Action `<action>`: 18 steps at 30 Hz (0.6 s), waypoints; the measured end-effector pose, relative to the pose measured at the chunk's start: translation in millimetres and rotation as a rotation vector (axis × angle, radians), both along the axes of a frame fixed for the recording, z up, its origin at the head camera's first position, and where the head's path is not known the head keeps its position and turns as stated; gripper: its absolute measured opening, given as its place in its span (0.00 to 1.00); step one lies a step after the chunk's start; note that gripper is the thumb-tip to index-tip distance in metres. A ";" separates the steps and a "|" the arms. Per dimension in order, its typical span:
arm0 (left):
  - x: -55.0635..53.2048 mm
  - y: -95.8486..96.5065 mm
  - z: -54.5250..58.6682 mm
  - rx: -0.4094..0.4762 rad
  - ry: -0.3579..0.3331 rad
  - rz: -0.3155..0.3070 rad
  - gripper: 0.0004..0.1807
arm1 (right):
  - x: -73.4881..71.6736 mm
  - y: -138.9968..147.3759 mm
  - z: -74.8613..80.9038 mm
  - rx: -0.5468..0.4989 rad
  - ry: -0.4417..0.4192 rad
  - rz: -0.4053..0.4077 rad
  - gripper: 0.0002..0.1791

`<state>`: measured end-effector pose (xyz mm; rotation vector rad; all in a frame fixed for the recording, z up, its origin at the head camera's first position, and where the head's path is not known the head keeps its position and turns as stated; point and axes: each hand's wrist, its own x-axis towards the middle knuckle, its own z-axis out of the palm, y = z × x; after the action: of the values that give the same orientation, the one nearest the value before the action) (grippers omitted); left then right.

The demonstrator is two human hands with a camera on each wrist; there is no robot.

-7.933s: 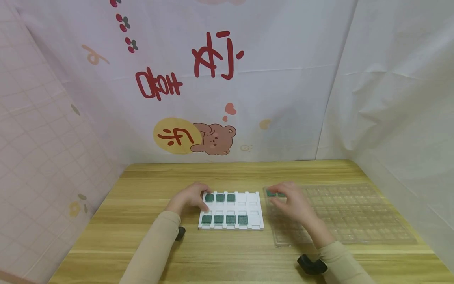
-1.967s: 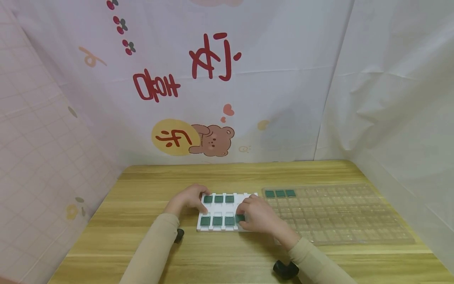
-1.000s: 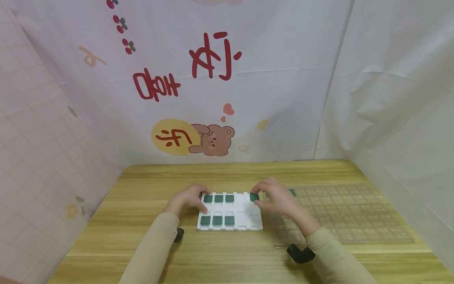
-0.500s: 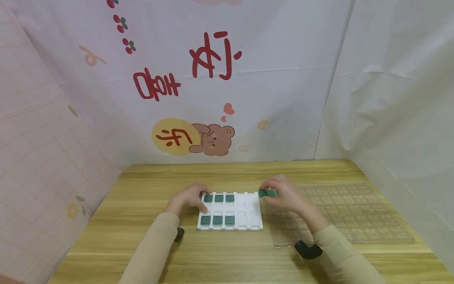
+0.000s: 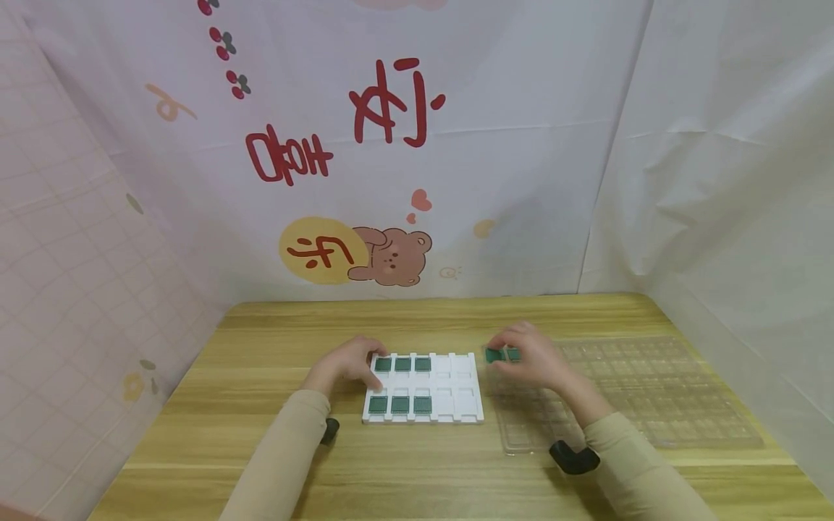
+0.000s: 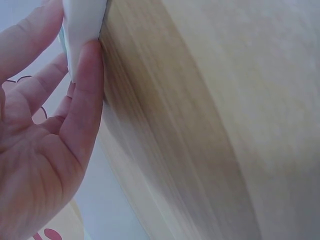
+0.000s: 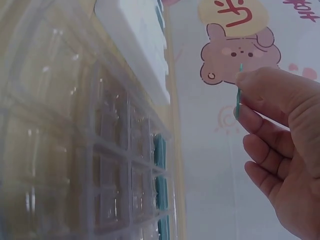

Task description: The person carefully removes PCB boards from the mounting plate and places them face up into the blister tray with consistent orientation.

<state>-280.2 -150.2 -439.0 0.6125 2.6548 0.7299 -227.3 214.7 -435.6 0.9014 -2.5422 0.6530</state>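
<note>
A white slotted tray [image 5: 407,383] lies flat on the table, with three small green circuit boards [image 5: 402,364] in its back row and three more boards [image 5: 400,404] in its front row. My left hand [image 5: 347,363] grips the tray's left edge; in the left wrist view the thumb and fingers pinch it. My right hand [image 5: 531,358] is over the far left corner of a clear plastic tray [image 5: 638,391]. Between thumb and forefinger it pinches a thin green circuit board [image 7: 238,95], seen edge-on above the clear tray in the right wrist view.
Green boards [image 7: 160,150] sit in cells along the clear tray's far edge, partly hidden by my right hand in the head view. Both trays lie on a wooden table [image 5: 280,463]. A printed cloth [image 5: 521,181] hangs behind it, with cloth at both sides.
From the white tray's front row, my right hand has taken the fourth board and carried it right, over the clear tray's corner. My left hand has stayed on the white tray.
</note>
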 end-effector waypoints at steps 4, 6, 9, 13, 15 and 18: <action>-0.2 -0.4 -0.1 0.000 0.003 -0.003 0.32 | -3.3 4.0 -1.4 0.018 0.001 0.002 0.12; -0.3 -0.5 -0.4 -0.001 0.007 -0.003 0.32 | -4.6 6.1 -1.3 0.029 -0.012 0.000 0.12; -0.3 -0.2 -0.7 0.006 0.004 0.002 0.32 | -6.4 9.1 -1.6 0.058 -0.042 -0.017 0.12; 0.3 0.8 -0.2 0.023 -0.006 0.009 0.32 | -8.9 12.6 -4.0 0.102 -0.089 -0.051 0.12; 0.3 0.8 -0.5 0.024 -0.005 0.011 0.32 | -10.3 13.8 -5.9 0.122 -0.109 -0.063 0.12; 0.3 0.4 -1.4 0.014 0.003 0.014 0.31 | -11.6 15.1 -8.6 0.150 -0.130 -0.064 0.11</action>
<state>-279.9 -149.8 -440.4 0.5990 2.6614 0.7525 -239.0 229.9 -444.2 0.8464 -2.7543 0.5224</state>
